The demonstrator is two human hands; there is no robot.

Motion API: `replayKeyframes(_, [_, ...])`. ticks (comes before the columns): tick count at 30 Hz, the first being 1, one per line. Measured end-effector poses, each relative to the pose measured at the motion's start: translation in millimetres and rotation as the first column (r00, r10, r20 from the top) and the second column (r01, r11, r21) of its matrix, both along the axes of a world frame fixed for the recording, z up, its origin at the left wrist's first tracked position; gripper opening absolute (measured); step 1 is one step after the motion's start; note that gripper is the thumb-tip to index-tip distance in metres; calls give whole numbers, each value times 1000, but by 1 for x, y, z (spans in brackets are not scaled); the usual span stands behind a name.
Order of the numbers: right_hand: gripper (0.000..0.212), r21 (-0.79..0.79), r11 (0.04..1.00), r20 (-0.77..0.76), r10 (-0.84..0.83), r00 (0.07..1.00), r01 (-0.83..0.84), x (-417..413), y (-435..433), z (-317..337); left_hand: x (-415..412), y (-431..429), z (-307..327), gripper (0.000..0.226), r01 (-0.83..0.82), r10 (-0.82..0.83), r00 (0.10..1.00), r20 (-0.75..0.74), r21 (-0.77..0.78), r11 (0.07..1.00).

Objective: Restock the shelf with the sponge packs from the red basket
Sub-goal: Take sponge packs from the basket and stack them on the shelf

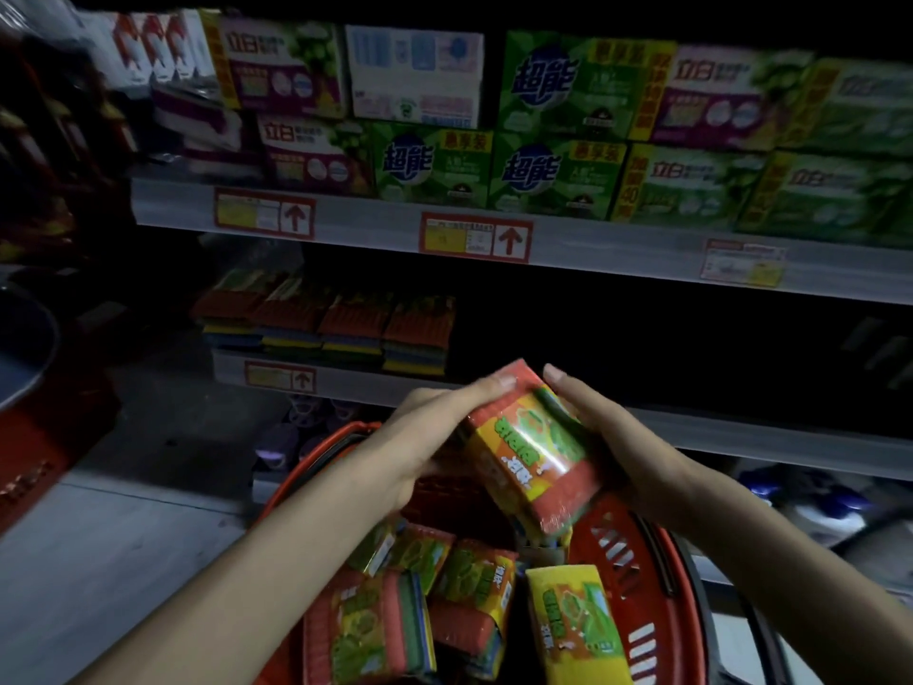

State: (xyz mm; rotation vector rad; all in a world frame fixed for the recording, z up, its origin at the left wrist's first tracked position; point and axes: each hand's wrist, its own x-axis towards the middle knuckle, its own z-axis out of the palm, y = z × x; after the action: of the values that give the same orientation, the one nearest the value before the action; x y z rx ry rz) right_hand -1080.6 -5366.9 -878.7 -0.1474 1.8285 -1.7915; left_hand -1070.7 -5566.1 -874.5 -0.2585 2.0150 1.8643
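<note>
Both hands hold one sponge pack (531,449), a shiny red, yellow and green wrapped block, above the red basket (637,575). My left hand (430,437) grips its left side, and my right hand (607,437) clasps its right side. Several more sponge packs (469,585) lie loose in the basket below. A row of the same sponge packs (326,323) stands stacked on the left part of the lower shelf (494,388). To their right that shelf is dark, and I cannot make out what is there.
The upper shelf (593,244) carries green and purple detergent boxes (543,175), with red price tags along its rail. A dark round object (24,338) and red items sit at the far left. Grey floor (123,561) lies left of the basket.
</note>
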Motion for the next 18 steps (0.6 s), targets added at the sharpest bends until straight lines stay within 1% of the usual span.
replayKeyframes(2, [43, 46, 993, 107, -111, 988, 106, 1, 7, 1, -4, -4, 1, 47, -98, 98, 995, 0, 76, 992])
replayKeyframes(3, [44, 20, 993, 69, -115, 991, 114, 3, 12, -2, -5, -5, 3, 45, -137, 137, 991, 3, 113, 984])
replayKeyframes(5, [53, 34, 985, -20, -166, 986, 167, 1, 20, -11, -8, -6, 5, 41, -184, 186, 983, 3, 166, 969])
replayKeyframes(7, [57, -23, 974, -41, -228, 973, 227, -2, 22, -11, -10, -7, 3, 40, -197, 198, 980, 12, 192, 961])
replayKeyframes(9, [56, -36, 967, -87, -255, 963, 253, 0, 23, -11, -10, -8, 2, 48, -168, 166, 986, 26, 168, 971])
replayKeyframes(11, [53, -47, 951, -88, -307, 948, 304, -3, 24, -12, -11, -9, -1, 57, -102, 101, 995, 24, 85, 991])
replayKeyframes(12, [55, -54, 939, -72, -342, 937, 339, -6, 25, -14, -9, -9, 0, 56, -63, 62, 998, 16, 50, 997])
replayKeyframes(14, [67, -85, 911, -56, -409, 911, 404, -11, 25, -14, -7, -7, 0, 56, 17, -17, 1000, 15, 19, 1000])
replayKeyframes(16, [79, -122, 874, -56, -478, 876, 469, -16, 23, -13, -5, -5, -1, 59, 61, -63, 997, 45, 41, 997])
replayKeyframes(18, [85, -178, 830, -29, -541, 840, 528, -18, 21, -12, -4, -1, -3, 48, 35, -42, 997, 64, 111, 993])
